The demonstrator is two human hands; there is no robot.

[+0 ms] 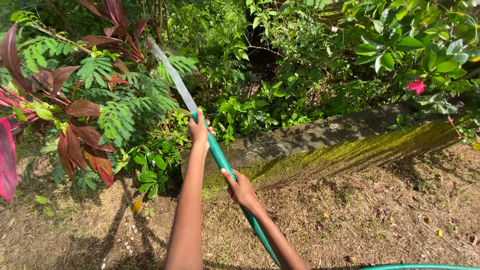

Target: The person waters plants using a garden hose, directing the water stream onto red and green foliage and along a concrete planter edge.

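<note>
One green hose (220, 159), two hands, left hand (199, 129), right hand (241, 190), one pink flower (416, 86), one mossy stone curb (320, 145)

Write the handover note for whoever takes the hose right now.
Left hand: shut on the green hose at its outlet end.
Right hand: shut on the hose lower down.
Water jet shoots up and left into the red-leaved plants and ferns.
Hose trails back past the right arm across the dry grass.
Done: water is reaching the left plants.
Left: the shrubs behind the mossy kerb; I can't tell whether they are wet.
</note>
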